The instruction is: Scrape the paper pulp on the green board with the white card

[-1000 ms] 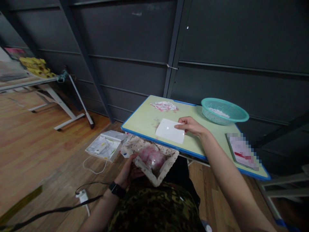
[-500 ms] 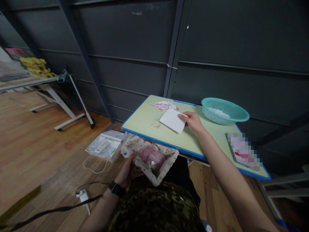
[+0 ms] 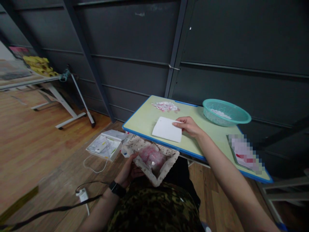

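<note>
My right hand [image 3: 189,126] pinches the right edge of a white square card [image 3: 166,129], which is tilted over the front of the pale green tabletop [image 3: 202,137]. In my lap, just below the table's blue edge, my left hand [image 3: 132,167] grips the left side of an open, stained box [image 3: 166,172]. Pinkish residue and a small white bit lie inside it. Farther back on the table is a flat heap of white and pink scraps [image 3: 165,106]. The underside of my left hand is partly hidden.
A teal plastic basket [image 3: 227,112] with white pieces in it stands at the back right. A blurred-out flat item [image 3: 243,153] lies on the right side. On the floor are a white box [image 3: 105,146], a power strip [image 3: 82,195] and cables. Dark panels rise behind the table.
The card in my right hand has moved left and nearer the table's front edge, and its tilt has changed. My left hand and the box have stayed put.
</note>
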A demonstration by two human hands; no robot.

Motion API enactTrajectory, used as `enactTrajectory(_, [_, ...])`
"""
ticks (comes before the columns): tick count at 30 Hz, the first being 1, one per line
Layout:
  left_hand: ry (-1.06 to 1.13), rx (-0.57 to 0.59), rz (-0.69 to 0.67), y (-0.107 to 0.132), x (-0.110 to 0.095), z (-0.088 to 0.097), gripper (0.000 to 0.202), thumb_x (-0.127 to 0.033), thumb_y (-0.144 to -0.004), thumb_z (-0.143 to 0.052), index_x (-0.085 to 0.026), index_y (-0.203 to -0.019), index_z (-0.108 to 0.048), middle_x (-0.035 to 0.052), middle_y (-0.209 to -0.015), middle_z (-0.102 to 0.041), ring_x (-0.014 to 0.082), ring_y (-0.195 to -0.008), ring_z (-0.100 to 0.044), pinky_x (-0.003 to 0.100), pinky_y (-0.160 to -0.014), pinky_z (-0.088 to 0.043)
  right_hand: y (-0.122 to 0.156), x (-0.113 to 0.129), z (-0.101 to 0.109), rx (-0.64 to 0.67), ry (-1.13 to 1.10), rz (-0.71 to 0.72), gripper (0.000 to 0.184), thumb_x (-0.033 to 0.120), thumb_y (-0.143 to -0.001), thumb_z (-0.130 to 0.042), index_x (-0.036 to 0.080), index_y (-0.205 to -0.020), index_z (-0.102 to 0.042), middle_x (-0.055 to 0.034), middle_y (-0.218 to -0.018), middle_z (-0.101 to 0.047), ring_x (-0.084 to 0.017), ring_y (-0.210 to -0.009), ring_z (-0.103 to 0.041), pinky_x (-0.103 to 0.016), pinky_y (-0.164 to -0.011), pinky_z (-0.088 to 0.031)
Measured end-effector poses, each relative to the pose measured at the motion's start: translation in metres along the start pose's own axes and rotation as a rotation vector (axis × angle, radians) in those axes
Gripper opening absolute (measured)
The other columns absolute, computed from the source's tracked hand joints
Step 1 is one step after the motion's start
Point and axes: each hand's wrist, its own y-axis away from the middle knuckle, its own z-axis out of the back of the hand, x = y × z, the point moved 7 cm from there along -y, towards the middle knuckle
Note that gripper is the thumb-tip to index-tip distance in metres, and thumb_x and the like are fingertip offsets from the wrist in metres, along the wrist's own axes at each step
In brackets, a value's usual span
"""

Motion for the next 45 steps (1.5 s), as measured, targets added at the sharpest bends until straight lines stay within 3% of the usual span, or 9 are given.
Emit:
enactTrajectory(3, [0.001,0.012,0.022,-0.002,0.002,0.001,0.031,-0.047,-0.08,-0.061,-0.016,-0.077,-0.063,0.0078,-0.068,-0.072,0.0226,-0.06,-0.07,0.036,-0.062,-0.059,-0.004,0.001,0.023,-0.283,-0.033,0.06,0.045,0.053,-0.057,-0.077,0.014,-0.076,-0.068,-0.0031,-0.063,-0.064,-0.013,-0.052,-0.052,-0.024,-0.046,-0.037])
enactTrajectory(6, [0.014,0.013,0.017,-0.004,0.002,0.002,0.027,-0.045,-0.08,-0.061,-0.018,-0.079,-0.063,0.0061,-0.068,-0.072,0.0226,-0.06,-0.07,0.036,-0.061,-0.059,-0.006,-0.001,0.031,-0.354,0.054,0.077,0.047,0.055,-0.056,-0.076,0.013,-0.076,-0.069,-0.0038,-0.061,-0.063,-0.014,-0.051,-0.052,-0.026,-0.046,-0.037])
enactTrajectory(19, [0.016,0.019,0.032,-0.001,0.002,-0.001,0.029,-0.045,-0.081,-0.06,-0.017,-0.074,-0.061,0.0052,-0.063,-0.071,0.0215,-0.057,-0.069,0.034,-0.06,-0.059,-0.005,-0.003,0.018,-0.147,0.101,0.063,0.05,0.056,-0.055,-0.077,0.012,-0.077,-0.072,-0.0031,-0.061,-0.062,-0.011,-0.052,-0.047,-0.025,-0.047,-0.034])
enactTrajectory(24, [0.015,0.042,0.016,-0.003,0.002,-0.001,0.029,-0.046,-0.08,-0.061,-0.017,-0.083,-0.063,0.0065,-0.069,-0.072,0.0232,-0.062,-0.071,0.035,-0.061,-0.059,-0.002,-0.001,0.025,-0.219,0.052,0.056,0.049,0.055,-0.055,-0.078,0.013,-0.078,-0.071,-0.004,-0.064,-0.063,-0.012,-0.054,-0.049,-0.025,-0.048,-0.035])
enactTrajectory(30, [-0.002,0.029,0.025,-0.003,0.002,0.001,0.028,-0.046,-0.08,-0.061,-0.018,-0.081,-0.062,0.0068,-0.068,-0.071,0.0247,-0.065,-0.071,0.038,-0.065,-0.058,-0.002,-0.002,0.015,-0.066,0.146,0.053,0.043,0.053,-0.06,-0.076,0.013,-0.075,-0.069,-0.002,-0.061,-0.06,-0.009,-0.051,-0.044,-0.024,-0.046,-0.032])
enactTrajectory(35, [0.004,0.022,0.014,-0.004,0.002,0.002,0.029,-0.047,-0.079,-0.061,-0.018,-0.077,-0.061,0.0052,-0.066,-0.07,0.0223,-0.06,-0.07,0.035,-0.06,-0.058,-0.001,-0.003,0.013,-0.089,0.106,0.031,0.043,0.052,-0.06,-0.077,0.013,-0.071,-0.067,-0.0011,-0.058,-0.059,-0.009,-0.05,-0.046,-0.023,-0.045,-0.034])
enactTrajectory(40, [0.01,0.019,0.017,-0.003,0.002,0.001,0.029,-0.047,-0.079,-0.062,-0.018,-0.079,-0.062,0.0051,-0.066,-0.071,0.0218,-0.06,-0.07,0.034,-0.058,-0.058,0.004,-0.003,-0.01,0.095,0.093,-0.028,0.045,0.052,-0.057,-0.079,0.012,-0.073,-0.068,-0.002,-0.058,-0.061,-0.01,-0.049,-0.048,-0.023,-0.044,-0.034])
enactTrajectory(42, [0.003,0.02,0.014,-0.002,0.001,0.0,0.03,-0.047,-0.079,-0.062,-0.018,-0.079,-0.062,0.0057,-0.067,-0.071,0.0227,-0.061,-0.07,0.035,-0.059,-0.058,0.002,-0.002,-0.005,0.03,0.064,-0.001,0.047,0.053,-0.057,-0.078,0.012,-0.076,-0.069,-0.0035,-0.061,-0.063,-0.011,-0.051,-0.05,-0.023,-0.045,-0.035])
enactTrajectory(45, [0.007,0.009,0.008,-0.001,0.0,0.001,0.029,-0.046,-0.079,-0.062,-0.018,-0.081,-0.062,0.0048,-0.067,-0.071,0.023,-0.061,-0.07,0.035,-0.059,-0.059,-0.003,0.0,0.024,-0.262,0.036,0.089,0.051,0.059,-0.061,-0.073,0.013,-0.085,-0.07,-0.0061,-0.07,-0.067,-0.015,-0.057,-0.055,-0.026,-0.048,-0.041])
